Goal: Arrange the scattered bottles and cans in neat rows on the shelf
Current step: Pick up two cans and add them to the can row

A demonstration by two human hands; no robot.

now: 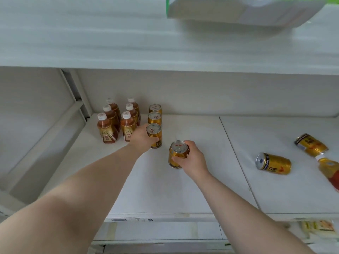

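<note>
Fingers [153,139] of the left hand [142,138] wrap the row's front can [154,130]; the right hand [192,159] holds a second can [177,150] just beside it.

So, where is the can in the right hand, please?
The can is upright at the head view's centre, just front-right of the three-can row.

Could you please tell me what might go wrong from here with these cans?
The right grip holds a fourth can beside the front can that the left grip holds; a knock could topple the can row behind. The lying can at right might roll toward the shelf edge.
</note>
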